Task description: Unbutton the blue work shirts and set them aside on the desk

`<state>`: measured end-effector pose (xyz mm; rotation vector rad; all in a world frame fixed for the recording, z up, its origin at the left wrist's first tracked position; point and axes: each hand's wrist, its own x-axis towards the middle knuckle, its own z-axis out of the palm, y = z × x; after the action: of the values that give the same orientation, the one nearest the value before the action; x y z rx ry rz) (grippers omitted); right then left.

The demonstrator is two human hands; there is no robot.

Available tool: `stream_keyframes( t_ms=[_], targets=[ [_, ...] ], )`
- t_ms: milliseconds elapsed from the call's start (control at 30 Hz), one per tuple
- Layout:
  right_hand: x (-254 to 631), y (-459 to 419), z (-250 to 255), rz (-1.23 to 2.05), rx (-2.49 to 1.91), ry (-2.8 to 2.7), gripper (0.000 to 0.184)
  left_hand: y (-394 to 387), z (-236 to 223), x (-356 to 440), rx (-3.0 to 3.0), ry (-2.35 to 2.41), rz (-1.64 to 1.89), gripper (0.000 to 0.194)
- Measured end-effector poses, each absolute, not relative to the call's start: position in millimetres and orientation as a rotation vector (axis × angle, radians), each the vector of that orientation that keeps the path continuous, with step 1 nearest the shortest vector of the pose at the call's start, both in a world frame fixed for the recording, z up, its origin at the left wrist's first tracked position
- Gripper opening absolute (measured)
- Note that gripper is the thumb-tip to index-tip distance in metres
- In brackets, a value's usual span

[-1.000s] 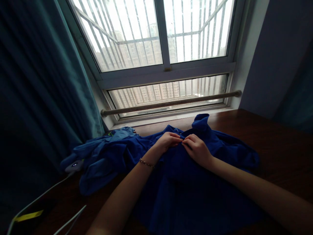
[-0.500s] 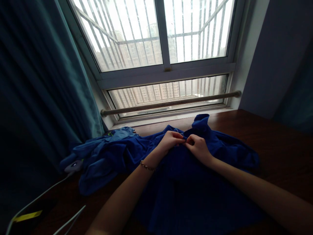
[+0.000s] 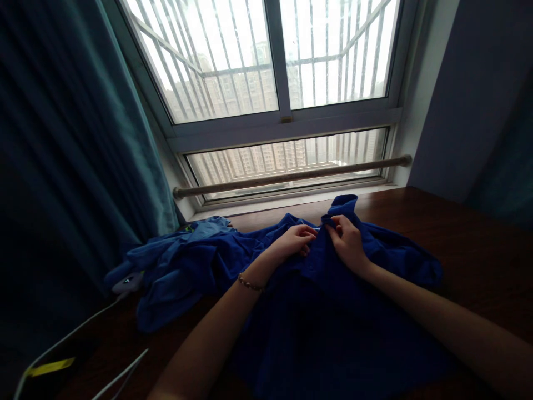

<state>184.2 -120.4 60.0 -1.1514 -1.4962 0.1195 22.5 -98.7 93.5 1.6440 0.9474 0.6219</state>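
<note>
A dark blue shirt (image 3: 350,333), its collar-like flap (image 3: 345,204) standing up at the far end, lies spread before me on the wooden surface. Near that flap, my right hand (image 3: 347,241) pinches a raised edge of the cloth between thumb and fingers. My left hand (image 3: 293,243) rests just to the left with curled fingers against the shirt, closed on its cloth as far as I can see; the fingertips are partly hidden. A small white spot beside the left fingertips is too small to name. A braided bracelet (image 3: 250,284) circles my left wrist.
Lighter blue clothing (image 3: 166,294) is heaped at the left, beside a pale device (image 3: 127,283) with a white cable (image 3: 66,338). A yellow strip (image 3: 52,367) lies lower left. Beyond the wooden surface (image 3: 470,255) are a rail (image 3: 291,176), a barred window and a curtain (image 3: 137,139).
My hands, together at the cloth before, have moved apart. The right hand has risen slightly to the right, lifting the shirt's edge; the left has loosened and shifted a little.
</note>
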Motion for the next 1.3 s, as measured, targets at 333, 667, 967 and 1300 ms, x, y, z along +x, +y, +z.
stream_keyframes(
  t_ms=[333,667,967,1300],
  targets=[
    [225.1,-100.3,80.7,0.147,-1.264,-1.231,0.025,-91.4,96.7,3.2,2.397,1.359,0.3,0.032],
    [223.2,-97.4,74.4,0.248,-1.27,-1.237,0.032,-101.2,102.1,18.4,2.439,1.183,0.856,0.036],
    [206.7,-124.9,89.9,-0.216,-1.203,-1.504,0.021,-106.7,95.2,28.3,1.783,0.827,0.624,0.026],
    [169.7,-156.7,86.7,-0.315,-1.043,-2.273,0.018,-102.9,93.2,24.9,1.325,0.91,0.838,0.017]
  ],
)
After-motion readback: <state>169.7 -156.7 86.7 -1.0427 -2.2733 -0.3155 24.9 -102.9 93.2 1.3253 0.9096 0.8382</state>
